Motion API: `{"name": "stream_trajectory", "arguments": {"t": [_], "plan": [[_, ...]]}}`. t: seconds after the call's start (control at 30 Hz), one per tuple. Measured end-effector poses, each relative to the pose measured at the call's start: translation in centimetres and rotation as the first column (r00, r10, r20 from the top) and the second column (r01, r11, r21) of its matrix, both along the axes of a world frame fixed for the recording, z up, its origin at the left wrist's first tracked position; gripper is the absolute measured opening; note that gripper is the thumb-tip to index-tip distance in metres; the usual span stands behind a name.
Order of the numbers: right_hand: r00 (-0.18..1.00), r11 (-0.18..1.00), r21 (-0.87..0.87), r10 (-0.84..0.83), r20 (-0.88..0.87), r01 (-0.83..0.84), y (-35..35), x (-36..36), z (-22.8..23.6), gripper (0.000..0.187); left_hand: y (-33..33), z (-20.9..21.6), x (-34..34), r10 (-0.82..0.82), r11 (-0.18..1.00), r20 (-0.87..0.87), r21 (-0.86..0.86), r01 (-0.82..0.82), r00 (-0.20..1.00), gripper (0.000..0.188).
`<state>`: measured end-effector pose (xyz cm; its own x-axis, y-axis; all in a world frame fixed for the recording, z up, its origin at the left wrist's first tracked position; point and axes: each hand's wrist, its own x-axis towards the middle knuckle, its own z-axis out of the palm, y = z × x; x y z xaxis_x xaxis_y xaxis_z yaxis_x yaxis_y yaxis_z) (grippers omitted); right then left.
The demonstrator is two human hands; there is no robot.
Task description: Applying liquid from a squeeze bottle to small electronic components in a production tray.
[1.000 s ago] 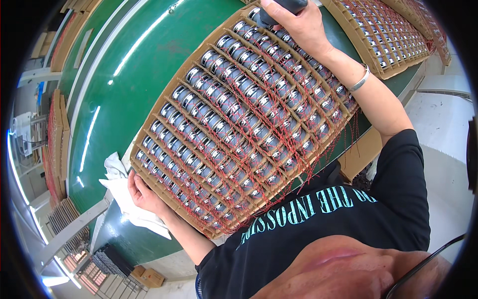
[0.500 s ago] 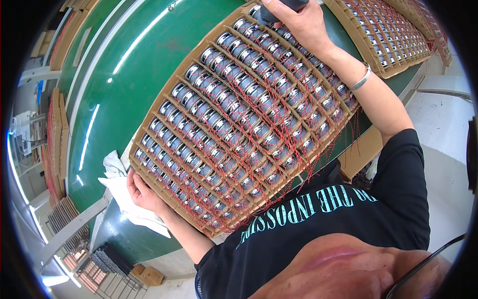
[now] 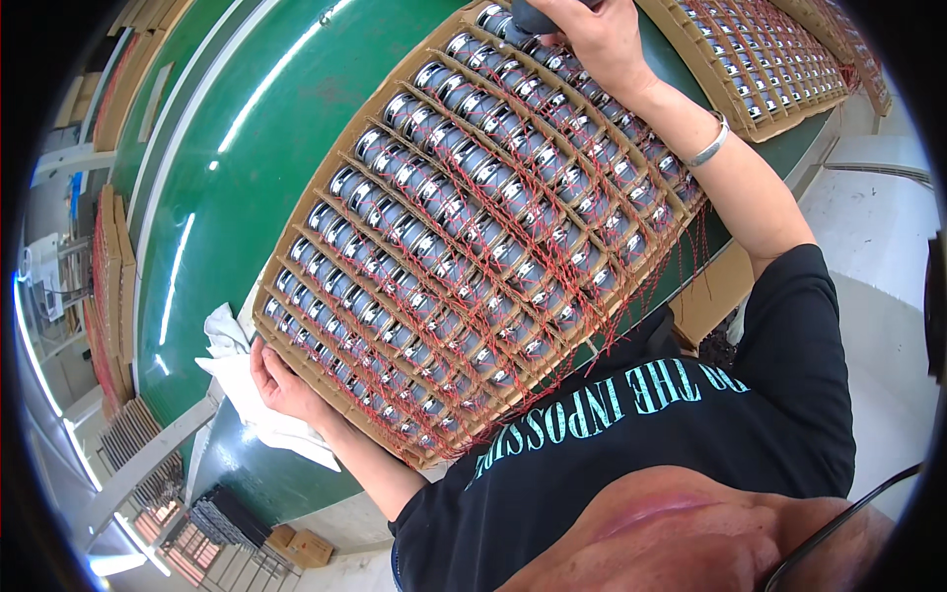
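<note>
A large cardboard tray (image 3: 340, 163) lies tilted across the middle, divided by cardboard strips into rows. Grey cylindrical parts (image 3: 426, 244) with shiny metal bands fill the rows, and twisted red wires (image 3: 538, 259) trail over them. My left hand (image 3: 284, 387) grips the tray's left corner with bent fingers. At the far end, my right hand (image 3: 604, 44) is wrapped round a dark grey rounded handheld tool (image 3: 538, 17), held at the topmost row of parts. The picture's upper edge cuts off some of the tool, so its exact kind is unclear.
Under the tray is a green tabletop (image 3: 237, 212). White cloths (image 3: 252, 395) lie beside my left hand. Another filled tray (image 3: 725, 74) stands at the upper right. More cardboard trays (image 3: 116, 286) stand at the left, and a cardboard box (image 3: 712, 291) is below the tray's right side.
My right hand and the grey tool have shifted slightly against the top row of parts. The whole view has moved a little. My left hand stays at the tray's corner.
</note>
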<state>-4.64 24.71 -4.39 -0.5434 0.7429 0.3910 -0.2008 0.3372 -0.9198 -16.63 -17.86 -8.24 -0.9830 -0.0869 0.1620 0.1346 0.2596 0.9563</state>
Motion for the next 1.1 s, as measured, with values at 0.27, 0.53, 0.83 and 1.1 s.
{"name": "stream_trajectory", "arguments": {"t": [0.27, 0.53, 0.83, 1.1], "plan": [[0.996, 0.986, 0.166, -0.006, 0.088, -0.009, 0.43, 0.61, 0.36, 0.027, -0.16, -0.08, -0.05, 0.001, 1.0, -0.009, -0.017, -0.001, 1.0, 0.023], [0.993, 0.987, 0.158, -0.011, 0.12, -0.008, 0.45, 0.63, 0.43, 0.028, 0.14, 0.14, 0.12, 0.005, 1.0, -0.013, 0.003, -0.005, 1.0, 0.02], [0.991, 0.99, 0.136, 0.007, 0.132, -0.025, 0.68, 0.56, 0.28, 0.027, 0.71, 0.51, 0.35, 0.024, 0.999, 0.0, -0.035, -0.024, 1.0, 0.021], [0.998, 0.993, 0.116, 0.01, 0.068, -0.018, 0.44, 0.47, 0.22, 0.027, 0.0, 0.21, 0.02, 0.014, 0.999, -0.005, -0.051, -0.014, 1.0, 0.021]]}}
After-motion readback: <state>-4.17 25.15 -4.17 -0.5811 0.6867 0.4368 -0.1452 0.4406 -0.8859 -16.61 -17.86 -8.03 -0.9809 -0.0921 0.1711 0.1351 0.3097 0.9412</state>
